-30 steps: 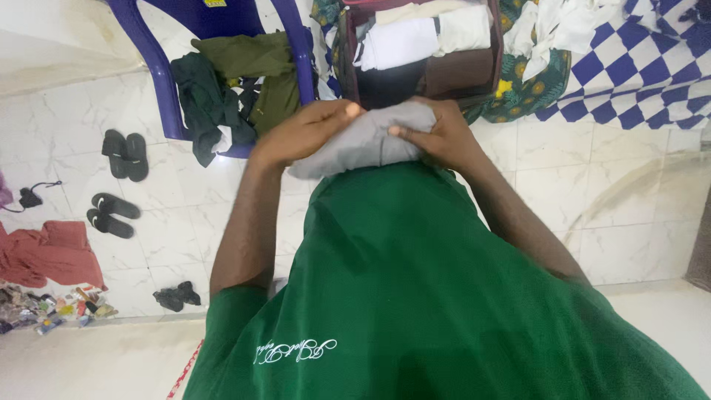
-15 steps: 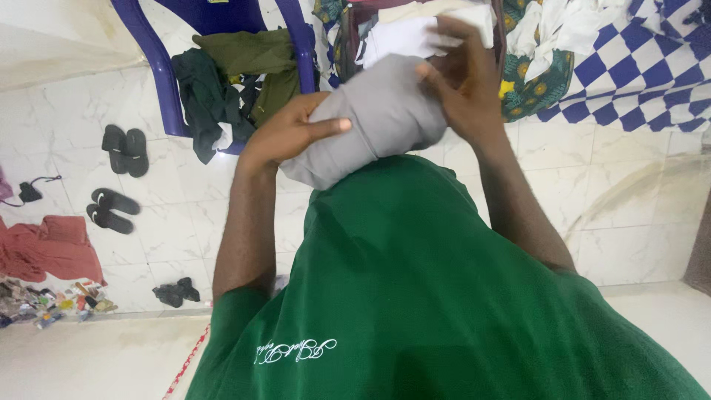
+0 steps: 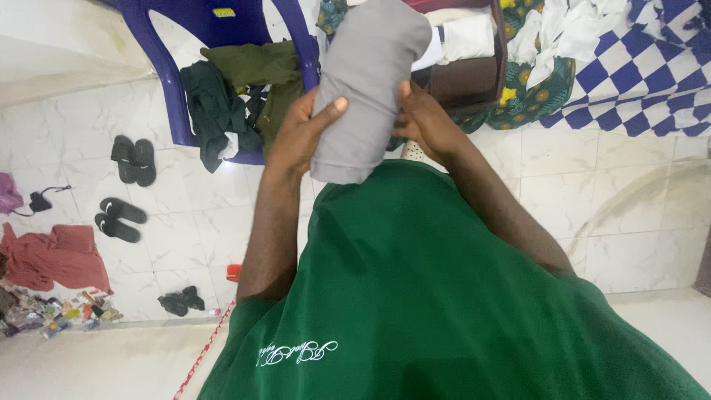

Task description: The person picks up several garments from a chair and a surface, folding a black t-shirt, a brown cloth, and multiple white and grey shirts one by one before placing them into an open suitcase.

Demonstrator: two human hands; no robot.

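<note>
A folded grey cloth (image 3: 366,89) is held up in front of my chest, standing lengthwise. My left hand (image 3: 300,133) grips its left side with the thumb laid across the front. My right hand (image 3: 422,118) grips its right edge from behind. My green shirt (image 3: 444,296) fills the lower half of the view. Beyond the cloth lies an open brown suitcase (image 3: 466,78) with folded white and dark clothes inside.
A blue plastic chair (image 3: 222,30) draped with dark green clothes stands on the white tiled floor. Black sandals (image 3: 133,159), black slippers (image 3: 115,218), a red cloth (image 3: 52,255) and small litter lie at the left. A blue-and-white checked sheet (image 3: 629,74) is at upper right.
Both hands have lifted the grey cloth from flat against my chest and turned it upright, raising it toward the suitcase.
</note>
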